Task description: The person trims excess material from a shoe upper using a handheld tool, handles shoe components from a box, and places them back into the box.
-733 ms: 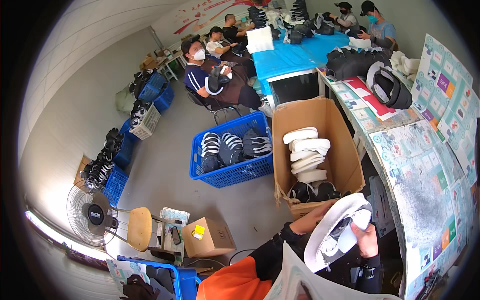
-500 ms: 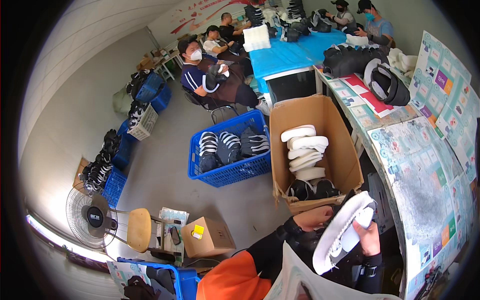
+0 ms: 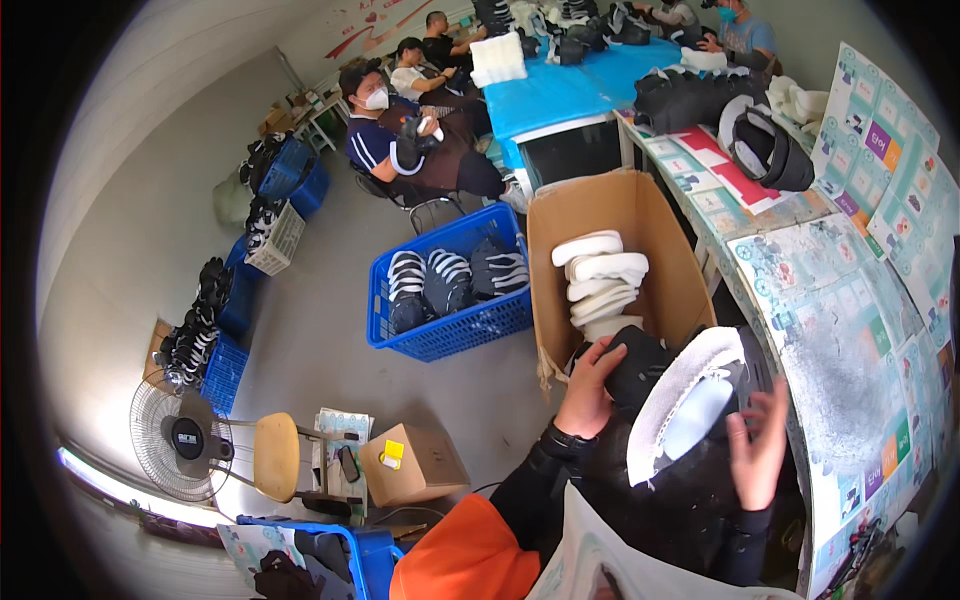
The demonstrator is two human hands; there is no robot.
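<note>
My left hand (image 3: 588, 390) is closed on the rounded black end of a shoe upper (image 3: 638, 375), just in front of the cardboard box. A fuzzy white lining (image 3: 668, 408) curves along the upper's edge, and a smooth pale insert (image 3: 697, 415) lies inside that curve. Beside the piece, on the right, my right hand (image 3: 757, 445) has its fingers spread and holds nothing. The lower part of the upper merges with dark cloth over my lap, so its outline there is hard to make out.
The cardboard box (image 3: 690, 275) holds stacked white soles (image 3: 600, 275). Left of it stands a blue basket (image 3: 450, 345) of black-and-white shoe uppers. A worktable (image 3: 830, 330) runs along my right. A fan (image 3: 185, 435), a stool (image 3: 277, 460) and seated co-workers are further off.
My right hand has let go of the pale insert and moved aside, fingers spreading. My left hand has shifted up and left, and the black end of the upper now shows in it.
</note>
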